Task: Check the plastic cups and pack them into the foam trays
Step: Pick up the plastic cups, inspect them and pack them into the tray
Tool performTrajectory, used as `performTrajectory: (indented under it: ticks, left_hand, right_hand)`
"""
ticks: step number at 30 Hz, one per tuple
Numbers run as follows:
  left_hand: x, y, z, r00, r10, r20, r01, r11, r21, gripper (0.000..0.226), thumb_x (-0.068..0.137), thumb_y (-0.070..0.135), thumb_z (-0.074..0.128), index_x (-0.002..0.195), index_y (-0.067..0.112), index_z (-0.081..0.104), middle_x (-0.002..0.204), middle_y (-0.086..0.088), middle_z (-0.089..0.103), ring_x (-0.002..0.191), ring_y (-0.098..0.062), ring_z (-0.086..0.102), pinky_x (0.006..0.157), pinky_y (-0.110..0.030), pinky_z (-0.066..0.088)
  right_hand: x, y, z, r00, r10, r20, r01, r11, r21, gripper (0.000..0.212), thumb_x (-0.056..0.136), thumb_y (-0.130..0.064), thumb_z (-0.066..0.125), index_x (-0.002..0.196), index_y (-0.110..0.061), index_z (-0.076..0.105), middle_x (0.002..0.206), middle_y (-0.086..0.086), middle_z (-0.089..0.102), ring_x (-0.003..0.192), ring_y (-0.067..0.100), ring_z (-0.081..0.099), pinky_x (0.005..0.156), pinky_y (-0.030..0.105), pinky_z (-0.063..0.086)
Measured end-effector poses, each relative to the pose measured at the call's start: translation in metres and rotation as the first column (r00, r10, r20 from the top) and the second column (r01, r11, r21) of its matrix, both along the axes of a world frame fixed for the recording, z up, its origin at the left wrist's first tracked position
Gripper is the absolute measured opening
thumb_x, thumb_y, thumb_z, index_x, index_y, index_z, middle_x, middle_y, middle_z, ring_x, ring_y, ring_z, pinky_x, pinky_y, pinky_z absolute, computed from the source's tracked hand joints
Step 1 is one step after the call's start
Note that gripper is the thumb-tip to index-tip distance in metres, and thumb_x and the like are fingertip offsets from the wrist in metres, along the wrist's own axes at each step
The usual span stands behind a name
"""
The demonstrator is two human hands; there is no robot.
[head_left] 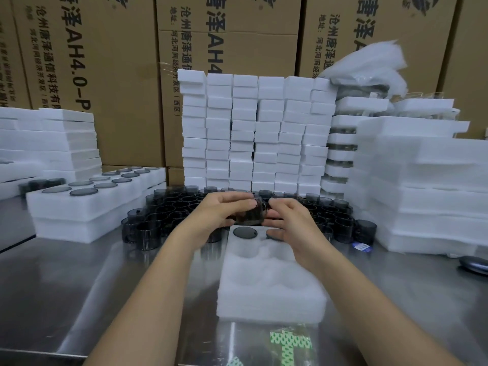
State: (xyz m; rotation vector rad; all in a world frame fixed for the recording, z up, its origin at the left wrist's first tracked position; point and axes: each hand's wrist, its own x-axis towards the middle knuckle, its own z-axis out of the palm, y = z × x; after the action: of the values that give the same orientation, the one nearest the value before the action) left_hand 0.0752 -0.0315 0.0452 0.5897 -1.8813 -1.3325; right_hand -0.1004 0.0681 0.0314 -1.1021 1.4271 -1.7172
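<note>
Smoky grey plastic cup point(250, 213) sits between both my hands, raised just above the 12 o'clock end of the foam tray point(269, 294). My left hand point(221, 210) grips it from 9 o'clock with fingers curled over the top. My right hand point(293, 223) pinches it from 3 o'clock. Blur hides which way its mouth faces, so I cannot tell how its axis lies.

The tray's long axis runs from 6 to 12 o'clock in front of me. At its far end a packed cup point(245, 231) already fills the 11 o'clock pocket. The pocket beside it is half hidden under my right hand and seems filled too. The next empty pocket point(247, 250) lies at 6 o'clock from the cup I hold, just nearer to me, with neither hand plainly closer to it.

I judge that I am checking this cup, and that the coming move is a short drop towards me. Loose cups point(169, 207) crowd the steel table point(79, 273) from 10 to 2 o'clock.
</note>
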Motion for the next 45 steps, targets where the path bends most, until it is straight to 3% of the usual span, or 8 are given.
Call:
performTrajectory:
  ticks: [3, 10, 16, 22, 32, 37, 41, 45]
  left_hand:
    - [0.01, -0.004, -0.002, 0.993, -0.049, 0.11, 0.05, 0.999, -0.011, 0.056, 0.067, 0.057, 0.089, 0.12, 0.041, 0.08, 0.121, 0.013, 0.079, 0.123, -0.012, 0.069, 0.1, -0.038, 0.048]
    - [0.019, -0.011, -0.007, 0.949, -0.201, 0.244, 0.202, 0.979, 0.023, 0.049, 0.064, 0.036, 0.093, 0.11, 0.028, 0.079, 0.102, 0.001, 0.067, 0.091, -0.013, 0.057, 0.074, -0.029, 0.039]
    - [0.014, -0.006, -0.006, 0.949, -0.189, 0.253, 0.199, 0.98, -0.014, 0.043, 0.07, 0.025, 0.094, 0.111, 0.026, 0.079, 0.097, 0.005, 0.067, 0.087, -0.013, 0.055, 0.069, -0.028, 0.039]
    - [0.011, -0.006, -0.007, 0.948, -0.204, 0.245, 0.218, 0.975, -0.031, 0.046, 0.067, 0.023, 0.095, 0.11, 0.027, 0.081, 0.101, 0.007, 0.07, 0.101, -0.013, 0.061, 0.095, -0.038, 0.045]
    - [0.012, -0.007, -0.008, 0.913, -0.246, 0.326, 0.264, 0.964, -0.011, 0.051, 0.071, 0.012, 0.09, 0.121, 0.011, 0.077, 0.113, -0.005, 0.072, 0.109, -0.018, 0.063, 0.098, -0.038, 0.047]
    - [0.016, -0.007, -0.007, 0.892, -0.252, 0.376, 0.282, 0.959, -0.026, 0.049, 0.07, 0.015, 0.092, 0.117, 0.018, 0.078, 0.113, 0.0, 0.074, 0.109, -0.013, 0.067, 0.096, -0.027, 0.053]
    - [0.012, -0.003, -0.006, 0.91, -0.2, 0.362, 0.226, 0.974, -0.031, 0.04, 0.078, 0.046, 0.085, 0.112, 0.026, 0.081, 0.112, 0.002, 0.075, 0.102, -0.022, 0.054, 0.086, -0.03, 0.042]
    - [0.013, -0.005, -0.007, 0.906, -0.175, 0.384, 0.216, 0.974, -0.065, 0.034, 0.082, 0.029, 0.094, 0.112, 0.022, 0.081, 0.109, -0.002, 0.076, 0.097, -0.007, 0.064, 0.095, -0.029, 0.049]
  right_hand:
    - [-0.002, -0.002, -0.005, 0.991, 0.047, -0.125, -0.041, 0.998, 0.051, 0.014, 0.105, -0.019, 0.064, 0.113, -0.014, 0.074, 0.109, 0.01, 0.079, 0.096, 0.018, 0.076, 0.077, 0.028, 0.058]
    - [-0.002, -0.005, -0.009, 0.947, 0.071, -0.313, -0.06, 0.997, 0.044, 0.025, 0.1, 0.007, 0.055, 0.095, -0.007, 0.075, 0.09, 0.007, 0.075, 0.077, 0.011, 0.071, 0.069, 0.02, 0.057]
    - [-0.001, -0.006, -0.01, 0.917, 0.052, -0.396, -0.038, 0.998, 0.044, 0.028, 0.099, 0.003, 0.054, 0.09, -0.012, 0.075, 0.086, 0.006, 0.075, 0.076, 0.012, 0.066, 0.069, 0.022, 0.054]
    - [-0.003, -0.005, -0.011, 0.914, -0.007, -0.405, 0.01, 1.0, 0.006, 0.028, 0.096, -0.003, 0.057, 0.085, -0.019, 0.077, 0.089, 0.013, 0.078, 0.076, 0.016, 0.068, 0.076, 0.034, 0.054]
    - [-0.002, -0.003, -0.01, 0.879, 0.021, -0.476, -0.002, 0.999, 0.04, 0.018, 0.09, -0.011, 0.067, 0.078, -0.02, 0.076, 0.078, 0.0, 0.074, 0.08, 0.015, 0.065, 0.084, 0.043, 0.054]
    - [-0.002, -0.004, -0.012, 0.848, 0.03, -0.529, 0.004, 0.998, 0.062, 0.019, 0.087, -0.003, 0.073, 0.083, -0.021, 0.073, 0.078, -0.005, 0.071, 0.076, 0.012, 0.065, 0.08, 0.036, 0.053]
    - [-0.003, -0.002, -0.012, 0.809, 0.064, -0.584, -0.006, 0.995, 0.101, 0.018, 0.085, -0.006, 0.075, 0.09, -0.024, 0.073, 0.094, -0.002, 0.069, 0.086, 0.014, 0.06, 0.077, 0.032, 0.05]
    - [-0.004, 0.001, -0.009, 0.768, 0.097, -0.633, 0.0, 0.989, 0.151, 0.018, 0.089, -0.013, 0.076, 0.095, -0.029, 0.071, 0.091, -0.009, 0.061, 0.077, 0.008, 0.055, 0.063, 0.02, 0.044]
